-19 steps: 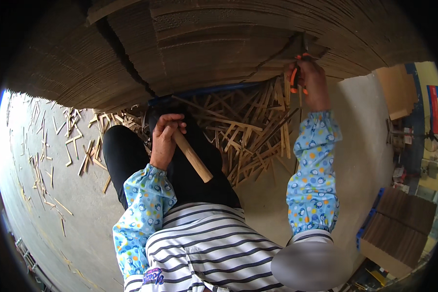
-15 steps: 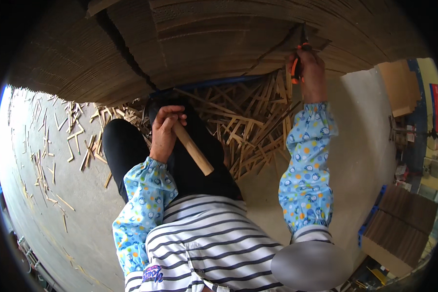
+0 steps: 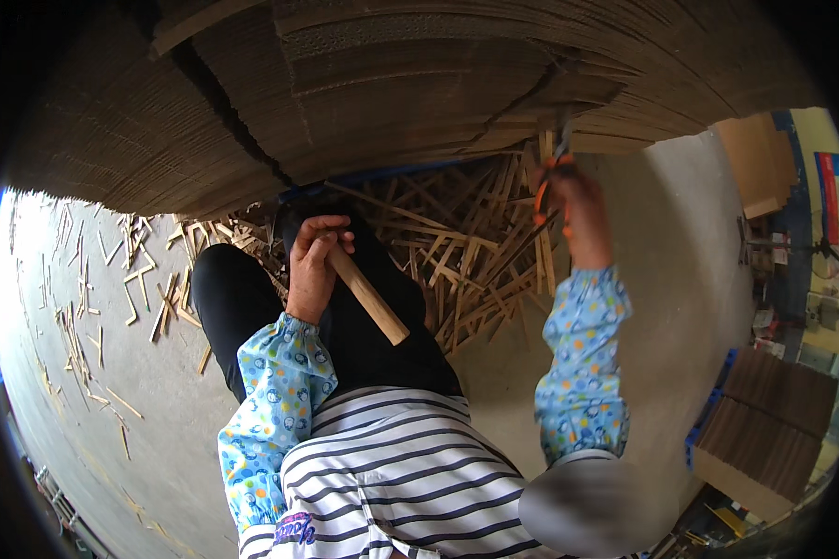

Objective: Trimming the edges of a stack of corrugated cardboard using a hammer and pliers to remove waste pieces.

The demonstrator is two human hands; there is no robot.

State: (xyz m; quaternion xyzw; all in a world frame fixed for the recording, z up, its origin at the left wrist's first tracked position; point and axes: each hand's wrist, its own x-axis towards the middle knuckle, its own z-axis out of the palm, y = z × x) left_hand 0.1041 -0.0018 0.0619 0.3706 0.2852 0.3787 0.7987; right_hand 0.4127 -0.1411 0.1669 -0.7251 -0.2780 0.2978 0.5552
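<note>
My left hand [image 3: 315, 264] is closed around one end of a smooth wooden handle [image 3: 371, 298], which lies slanted over my dark-trousered thigh. Whatever may sit at the handle's far end is hidden by the fingers and the dark cloth. To the right, my right hand [image 3: 580, 216] grips pliers with orange and black handles [image 3: 543, 197], their grey jaws pointing up toward a tall stack of cardboard sheets [image 3: 382, 102]. This hand and the pliers are smeared by motion. The jaws are below a gap in the stack's edge, apart from it; whether they pinch anything cannot be made out.
Many narrow cardboard strips [image 3: 480, 247] lie heaped beneath the stack, and more strips [image 3: 89, 345] are scattered on the concrete floor at left. A bundled cardboard pile on a blue pallet [image 3: 764, 429] stands at lower right. Cardboard sheets [image 3: 753, 168] lean farther back.
My right hand has drawn the pliers down and slightly left, away from the gap in the cardboard stack. The left hand keeps its hold on the wooden handle, almost unmoved.
</note>
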